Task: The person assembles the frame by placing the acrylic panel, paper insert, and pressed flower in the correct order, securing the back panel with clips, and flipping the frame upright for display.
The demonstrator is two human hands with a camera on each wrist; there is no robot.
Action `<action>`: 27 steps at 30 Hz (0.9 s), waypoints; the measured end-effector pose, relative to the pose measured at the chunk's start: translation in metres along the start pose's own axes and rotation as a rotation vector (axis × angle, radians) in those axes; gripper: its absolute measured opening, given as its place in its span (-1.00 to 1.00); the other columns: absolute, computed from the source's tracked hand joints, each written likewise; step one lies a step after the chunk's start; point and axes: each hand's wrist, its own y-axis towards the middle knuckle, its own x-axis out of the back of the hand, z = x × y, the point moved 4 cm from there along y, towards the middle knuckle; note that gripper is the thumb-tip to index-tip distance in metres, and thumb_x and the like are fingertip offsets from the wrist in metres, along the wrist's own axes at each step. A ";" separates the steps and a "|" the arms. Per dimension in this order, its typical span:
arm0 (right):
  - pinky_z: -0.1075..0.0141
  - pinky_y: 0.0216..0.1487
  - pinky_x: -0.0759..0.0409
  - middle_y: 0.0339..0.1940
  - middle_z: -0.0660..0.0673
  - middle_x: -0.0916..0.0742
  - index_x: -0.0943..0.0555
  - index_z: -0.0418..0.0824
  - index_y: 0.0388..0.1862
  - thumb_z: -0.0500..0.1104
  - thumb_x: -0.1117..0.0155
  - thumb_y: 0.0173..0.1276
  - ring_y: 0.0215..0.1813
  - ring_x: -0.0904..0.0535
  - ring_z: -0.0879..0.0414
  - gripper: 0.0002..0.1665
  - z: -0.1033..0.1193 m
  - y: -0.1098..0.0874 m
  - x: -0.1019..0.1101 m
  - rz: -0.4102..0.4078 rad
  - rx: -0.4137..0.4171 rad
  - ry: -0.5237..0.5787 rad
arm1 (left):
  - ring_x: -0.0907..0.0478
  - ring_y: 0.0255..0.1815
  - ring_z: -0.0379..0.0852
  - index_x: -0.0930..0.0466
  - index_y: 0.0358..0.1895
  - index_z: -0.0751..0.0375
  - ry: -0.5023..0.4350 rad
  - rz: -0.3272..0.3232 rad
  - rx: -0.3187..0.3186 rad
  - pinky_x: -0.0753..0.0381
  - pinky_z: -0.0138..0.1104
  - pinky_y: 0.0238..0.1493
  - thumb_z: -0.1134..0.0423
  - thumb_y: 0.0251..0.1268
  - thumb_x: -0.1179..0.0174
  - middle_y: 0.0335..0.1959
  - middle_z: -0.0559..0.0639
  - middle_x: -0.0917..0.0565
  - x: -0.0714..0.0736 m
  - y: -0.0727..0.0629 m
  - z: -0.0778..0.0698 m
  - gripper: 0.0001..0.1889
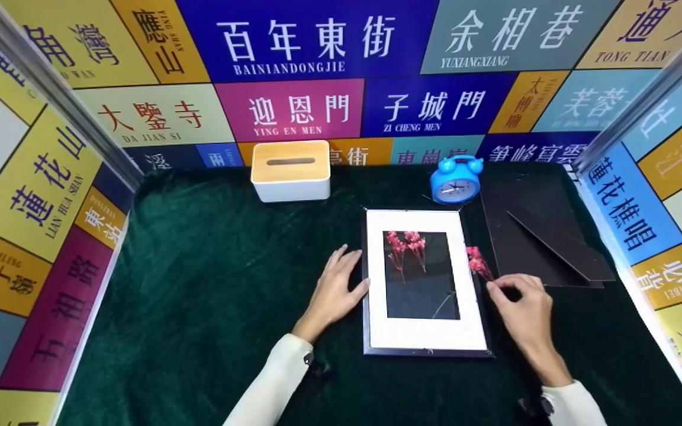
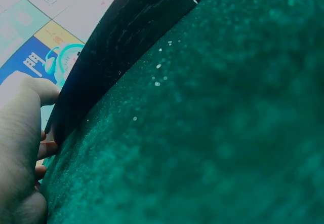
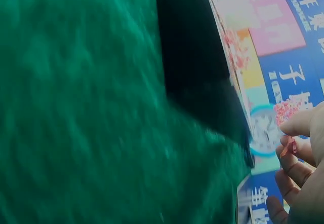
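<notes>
A dark-edged picture frame (image 1: 472, 334) with a white mat (image 1: 424, 334) lies on the green cloth. Two pink dried flower sprigs (image 1: 415, 244) lie in the upper part of its dark window, and a thin pale stem (image 1: 444, 303) shows at the window's lower right. My left hand (image 1: 335, 287) touches the frame's left side, thumb at the edge and fingers reaching forward. Just off the right side, my right hand (image 1: 521, 302) pinches another pink dried flower sprig (image 1: 476, 260) by its stem between thumb and forefinger. Its pink head (image 3: 287, 110) points away from the fingers in the right wrist view.
A blue alarm clock (image 1: 455, 180) stands behind the frame. To its left is a white tissue box (image 1: 290, 177) with a wooden lid. On the right lies a black board (image 1: 536, 236) with a raised flap (image 1: 554, 245). Panels printed with lettering (image 1: 311, 38) enclose the table.
</notes>
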 end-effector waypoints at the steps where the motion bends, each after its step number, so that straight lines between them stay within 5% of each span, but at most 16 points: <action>1: 0.54 0.10 -0.33 -0.26 -0.27 -0.83 -0.80 -0.38 -0.38 -0.49 -0.66 0.19 -0.03 -0.53 0.24 -0.86 0.003 -0.001 -0.003 0.004 0.007 0.008 | -0.17 0.78 0.16 -0.44 0.65 0.22 0.001 0.000 0.001 -0.27 0.17 0.67 -0.01 0.58 -0.28 0.63 0.12 -0.49 0.000 0.000 0.000 -0.30; 8: 0.55 0.12 -0.37 -0.26 -0.20 -0.84 -0.81 -0.35 -0.38 -0.55 -0.63 0.14 -0.02 -0.59 0.02 -0.81 0.023 -0.009 -0.022 0.048 0.057 0.038 | -0.16 0.78 0.16 -0.43 0.66 0.19 0.011 0.006 0.015 -0.24 0.17 0.69 -0.02 0.59 -0.27 0.64 0.11 -0.48 0.000 0.001 0.000 -0.31; 19: 0.52 0.09 -0.43 -0.27 -0.13 -0.80 -0.81 -0.27 -0.39 -0.46 -0.70 0.17 0.01 -0.58 0.04 -0.81 0.042 -0.019 -0.049 0.130 0.035 0.037 | -0.17 0.78 0.16 -0.44 0.65 0.19 0.009 -0.002 0.009 -0.26 0.17 0.68 -0.01 0.58 -0.28 0.63 0.12 -0.50 0.000 0.001 0.000 -0.31; 27: 0.27 0.14 -0.45 -0.26 -0.15 -0.79 -0.80 -0.27 -0.41 -0.43 -0.68 0.22 0.05 -0.58 -0.05 -0.83 0.050 -0.023 -0.065 0.169 0.004 0.027 | -0.18 0.77 0.17 -0.45 0.64 0.20 0.002 -0.003 0.003 -0.28 0.18 0.67 0.00 0.57 -0.29 0.63 0.12 -0.50 0.000 -0.001 0.000 -0.31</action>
